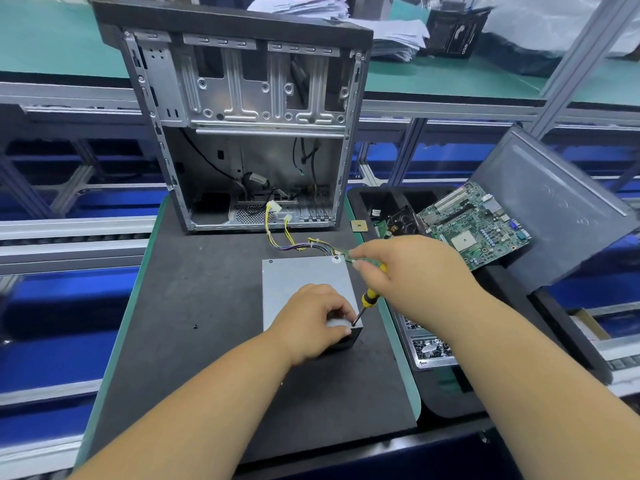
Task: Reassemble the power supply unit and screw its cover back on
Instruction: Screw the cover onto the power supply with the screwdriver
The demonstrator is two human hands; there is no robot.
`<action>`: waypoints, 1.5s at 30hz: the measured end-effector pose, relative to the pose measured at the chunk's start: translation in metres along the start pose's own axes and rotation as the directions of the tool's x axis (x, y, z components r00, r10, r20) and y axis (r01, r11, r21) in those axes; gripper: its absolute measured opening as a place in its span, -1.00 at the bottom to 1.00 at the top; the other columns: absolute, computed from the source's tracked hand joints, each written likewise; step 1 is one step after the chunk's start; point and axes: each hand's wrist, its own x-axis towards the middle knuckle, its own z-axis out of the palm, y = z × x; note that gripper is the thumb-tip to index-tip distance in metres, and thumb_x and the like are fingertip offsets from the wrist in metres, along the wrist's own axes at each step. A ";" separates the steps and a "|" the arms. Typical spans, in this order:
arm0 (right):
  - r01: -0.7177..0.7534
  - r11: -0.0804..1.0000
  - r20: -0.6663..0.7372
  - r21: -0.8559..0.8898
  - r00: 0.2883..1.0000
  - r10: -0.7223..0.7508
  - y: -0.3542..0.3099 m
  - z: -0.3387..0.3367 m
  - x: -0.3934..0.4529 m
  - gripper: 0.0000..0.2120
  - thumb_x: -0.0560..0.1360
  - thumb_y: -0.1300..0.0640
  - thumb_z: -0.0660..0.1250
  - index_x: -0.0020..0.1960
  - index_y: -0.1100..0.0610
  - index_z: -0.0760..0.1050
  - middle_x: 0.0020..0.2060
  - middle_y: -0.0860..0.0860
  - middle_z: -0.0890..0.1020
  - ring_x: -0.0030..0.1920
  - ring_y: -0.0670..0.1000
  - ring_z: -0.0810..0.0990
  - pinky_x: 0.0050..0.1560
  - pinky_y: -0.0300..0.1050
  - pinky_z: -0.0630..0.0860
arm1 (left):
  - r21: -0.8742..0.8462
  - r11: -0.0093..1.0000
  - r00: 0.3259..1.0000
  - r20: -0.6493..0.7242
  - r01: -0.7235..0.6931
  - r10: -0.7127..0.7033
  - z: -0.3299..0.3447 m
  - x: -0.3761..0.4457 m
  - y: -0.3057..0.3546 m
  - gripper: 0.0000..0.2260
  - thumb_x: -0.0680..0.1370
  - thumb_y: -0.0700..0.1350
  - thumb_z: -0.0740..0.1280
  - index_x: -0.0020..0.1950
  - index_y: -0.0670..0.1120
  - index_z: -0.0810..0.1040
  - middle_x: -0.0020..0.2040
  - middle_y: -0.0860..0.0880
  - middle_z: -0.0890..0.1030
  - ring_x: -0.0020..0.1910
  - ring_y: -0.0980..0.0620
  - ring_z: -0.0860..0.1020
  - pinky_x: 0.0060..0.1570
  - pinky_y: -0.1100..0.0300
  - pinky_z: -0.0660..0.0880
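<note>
left hand (pixel 313 318) gripping power supply unit (pixel 304 277) corner | right hand (pixel 408 268) gripping screwdriver (pixel 369 299), tip at cover screw

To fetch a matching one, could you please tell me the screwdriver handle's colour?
Yellow and black, head view.

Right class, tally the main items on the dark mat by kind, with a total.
Computer case: 1
Power supply: 1
Screwdriver: 1
Loose screw: 1
Total: 4
</note>
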 end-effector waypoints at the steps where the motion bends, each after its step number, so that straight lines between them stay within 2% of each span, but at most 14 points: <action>1: -0.027 0.999 -0.005 -0.036 1.000 0.027 0.001 0.002 -0.001 -0.69 0.60 -0.18 0.10 0.10 -0.15 0.58 -0.16 -0.12 0.64 -0.08 -0.01 0.55 -0.24 -0.15 0.42 | -0.004 1.000 1.000 -0.001 0.003 -0.003 0.000 0.000 0.000 -0.87 0.45 -0.09 0.46 -0.05 0.10 0.64 -0.07 0.07 0.56 0.00 0.05 0.44 0.13 0.13 0.39; 4: -0.047 0.999 0.014 -0.005 0.999 0.047 0.002 0.006 -0.003 -0.74 0.55 -0.13 0.13 0.12 -0.14 0.52 -0.24 -0.13 0.52 -0.18 -0.01 0.47 -0.37 -0.20 0.25 | -0.011 1.000 1.000 -0.003 0.006 -0.006 0.000 0.000 0.000 -0.87 0.45 -0.09 0.46 -0.05 0.11 0.65 -0.08 0.08 0.55 -0.01 0.06 0.43 0.13 0.13 0.40; 7: -0.019 0.998 0.033 0.053 0.999 0.017 0.006 0.005 -0.002 -0.69 0.48 -0.02 0.20 0.21 -0.16 0.44 -0.27 -0.16 0.47 -0.21 -0.07 0.46 -0.36 -0.17 0.27 | -0.006 1.000 1.000 -0.003 0.006 -0.006 0.000 0.001 0.000 -0.87 0.44 -0.09 0.46 -0.06 0.11 0.64 -0.09 0.09 0.55 -0.01 0.06 0.43 0.13 0.12 0.40; 11: -0.122 0.989 -0.012 -0.078 0.992 0.122 0.005 0.005 0.001 -0.75 0.56 -0.19 0.16 0.01 -0.14 0.56 -0.33 -0.14 0.57 -0.21 -0.01 0.50 -0.37 -0.15 0.29 | -0.003 1.000 1.000 0.000 0.004 -0.004 0.001 0.001 -0.001 -0.87 0.44 -0.09 0.47 -0.06 0.10 0.64 -0.08 0.08 0.56 0.00 0.05 0.43 0.14 0.12 0.39; 13: -0.121 0.990 0.000 -0.072 0.993 0.122 0.005 0.006 0.001 -0.72 0.56 -0.18 0.12 -0.04 -0.09 0.55 -0.27 -0.12 0.60 -0.17 0.02 0.54 -0.37 -0.15 0.29 | -0.005 1.000 1.000 -0.002 0.005 -0.005 0.001 0.001 -0.001 -0.87 0.44 -0.09 0.47 -0.06 0.11 0.64 -0.09 0.10 0.55 0.00 0.06 0.43 0.14 0.13 0.39; 17: -0.017 0.993 0.049 0.113 0.999 0.012 0.004 0.003 0.000 -0.71 0.53 0.00 0.22 0.24 -0.11 0.45 0.01 -0.12 0.52 -0.10 -0.02 0.47 -0.20 -0.12 0.34 | -0.002 1.000 1.000 -0.002 0.009 -0.009 0.002 0.001 -0.002 -0.88 0.45 -0.08 0.47 -0.06 0.11 0.63 -0.07 0.08 0.55 0.00 0.05 0.43 0.14 0.11 0.39; 20: -0.072 0.997 -0.056 -0.006 0.996 0.071 0.003 0.004 -0.001 -0.77 0.56 -0.17 0.23 0.16 -0.12 0.46 -0.21 -0.11 0.58 -0.19 0.01 0.46 -0.29 -0.11 0.33 | -0.005 1.000 1.000 0.000 0.003 -0.003 0.001 0.001 -0.002 -0.87 0.44 -0.08 0.47 -0.07 0.12 0.63 -0.07 0.08 0.56 0.01 0.04 0.44 0.15 0.10 0.39; 23: -0.128 0.988 -0.033 -0.084 0.992 0.125 0.005 0.007 -0.003 -0.68 0.57 -0.25 0.11 -0.04 -0.07 0.51 -0.29 -0.09 0.60 -0.20 0.02 0.52 -0.34 -0.14 0.33 | -0.005 1.000 1.000 0.001 0.005 -0.005 0.001 0.001 -0.002 -0.87 0.44 -0.08 0.47 -0.06 0.12 0.64 -0.07 0.08 0.56 0.01 0.04 0.44 0.15 0.10 0.39; 27: -0.017 0.994 0.040 0.112 0.999 0.012 0.004 0.002 -0.004 -0.76 0.53 -0.02 0.18 0.18 -0.10 0.47 -0.06 -0.14 0.51 -0.11 -0.02 0.49 -0.21 -0.10 0.38 | 0.000 1.000 1.000 -0.004 0.014 -0.014 0.002 0.001 -0.002 -0.87 0.45 -0.07 0.47 -0.06 0.13 0.63 -0.08 0.09 0.54 0.01 0.05 0.42 0.14 0.11 0.40; 29: 0.008 0.998 -0.002 0.060 1.000 -0.008 0.003 0.002 -0.004 -0.74 0.56 -0.07 0.21 0.24 -0.09 0.43 -0.16 -0.16 0.48 -0.15 -0.01 0.46 -0.24 -0.11 0.35 | 0.000 1.000 1.000 -0.007 0.010 -0.010 0.001 0.001 -0.002 -0.87 0.45 -0.08 0.47 -0.06 0.12 0.63 -0.09 0.10 0.54 0.01 0.06 0.42 0.14 0.11 0.40; 33: -0.081 0.991 -0.013 -0.107 0.997 0.080 0.004 0.006 -0.005 -0.66 0.59 -0.24 0.06 0.05 -0.05 0.48 -0.25 -0.09 0.63 -0.20 0.03 0.52 -0.32 -0.13 0.37 | 0.005 1.000 1.000 -0.005 -0.002 0.002 0.001 0.000 -0.001 -0.87 0.45 -0.08 0.47 -0.04 0.11 0.64 -0.08 0.09 0.55 0.00 0.06 0.42 0.15 0.11 0.39; 38: 0.013 0.994 0.032 0.113 0.999 -0.017 0.004 0.003 -0.006 -0.70 0.51 0.00 0.22 0.24 -0.08 0.36 -0.17 -0.13 0.49 -0.16 0.01 0.48 -0.29 -0.09 0.34 | 0.000 1.000 1.000 -0.003 0.014 -0.014 0.001 0.000 -0.001 -0.87 0.45 -0.08 0.46 -0.05 0.12 0.63 -0.06 0.08 0.55 0.02 0.05 0.42 0.15 0.10 0.40; 41: -0.017 0.999 -0.020 -0.035 1.000 0.016 0.002 0.006 -0.005 -0.74 0.56 -0.17 0.21 0.18 -0.07 0.42 -0.32 -0.10 0.52 -0.24 0.01 0.46 -0.36 -0.10 0.29 | -0.001 1.000 1.000 0.000 0.017 -0.017 0.001 -0.001 -0.001 -0.87 0.45 -0.07 0.47 -0.05 0.13 0.63 -0.07 0.09 0.55 0.02 0.05 0.42 0.16 0.11 0.39; 45: -0.091 0.996 0.026 -0.013 0.995 0.092 0.003 0.008 -0.005 -0.71 0.57 -0.19 0.08 0.08 -0.04 0.45 -0.19 -0.08 0.62 -0.17 0.03 0.53 -0.33 -0.12 0.34 | 0.001 1.000 1.000 0.000 0.011 -0.011 0.001 0.000 -0.001 -0.87 0.46 -0.08 0.47 -0.04 0.12 0.64 -0.06 0.08 0.55 0.01 0.05 0.42 0.15 0.11 0.39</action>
